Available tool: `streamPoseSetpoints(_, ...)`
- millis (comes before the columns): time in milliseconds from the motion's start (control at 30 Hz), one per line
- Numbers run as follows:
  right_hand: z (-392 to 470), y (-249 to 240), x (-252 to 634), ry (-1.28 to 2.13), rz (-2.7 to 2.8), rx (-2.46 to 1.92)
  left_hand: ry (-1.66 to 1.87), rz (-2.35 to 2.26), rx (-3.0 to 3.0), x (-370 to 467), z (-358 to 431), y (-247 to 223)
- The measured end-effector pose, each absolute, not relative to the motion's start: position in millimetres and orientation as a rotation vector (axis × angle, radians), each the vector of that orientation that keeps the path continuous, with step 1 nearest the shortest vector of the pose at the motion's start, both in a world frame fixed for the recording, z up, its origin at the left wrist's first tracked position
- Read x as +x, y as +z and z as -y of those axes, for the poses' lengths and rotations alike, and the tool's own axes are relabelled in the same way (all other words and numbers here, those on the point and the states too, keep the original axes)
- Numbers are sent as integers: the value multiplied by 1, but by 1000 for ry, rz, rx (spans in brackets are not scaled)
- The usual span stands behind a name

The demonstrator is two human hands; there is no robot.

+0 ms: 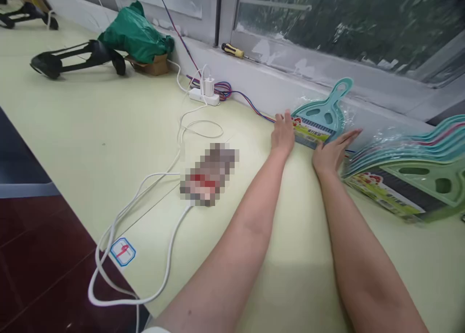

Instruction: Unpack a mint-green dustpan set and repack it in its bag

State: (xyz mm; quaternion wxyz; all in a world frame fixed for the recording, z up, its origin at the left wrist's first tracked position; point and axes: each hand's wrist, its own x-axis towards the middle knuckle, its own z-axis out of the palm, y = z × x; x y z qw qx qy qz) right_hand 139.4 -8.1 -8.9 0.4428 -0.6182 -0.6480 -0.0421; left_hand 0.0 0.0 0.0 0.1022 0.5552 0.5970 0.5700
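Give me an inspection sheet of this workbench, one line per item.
Surface: pale yellow-green table, small red-marked sticker near its edge.
Job's things: wrapped teal dustpan; stack of wrapped dustpans to its right.
Clutter: green bag on a cardboard box, black frame, screwdriver on the sill.
Hands: left hand and right hand both open, flat at the teal dustpan.
Cables: white cable, power strip, coloured wires.
Surroundings: window, dark red floor.

A teal dustpan set (pixel 321 117) (wrapped in clear plastic) lies flat, handle toward the window.
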Motion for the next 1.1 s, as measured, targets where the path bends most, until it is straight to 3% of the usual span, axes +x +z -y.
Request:
streamPoseSetpoints(133,41,13,118,-300,1862,-1286,1627,-1785,1768,-3,24,7)
streamPoseSetpoints(333,49,22,113,-253,2019,-1213,1547,-1971,1823,-10,79,11)
streamPoseSetpoints(600,58,13,114,-281,2008,-1150,1084,-2008,2407,-22,183,25)
streamPoseSetpoints(833,109,12,94,-38,2022,-1119,601,-2511,1904,-124,270,79)
streamPoseSetpoints(967,143,12,91,22,1984,-1123,383,-2538,1785,-146,304,68)
streamPoseSetpoints(1100,182,15,90,97,1939,-1097,421,-2554,1793,-141,320,47)
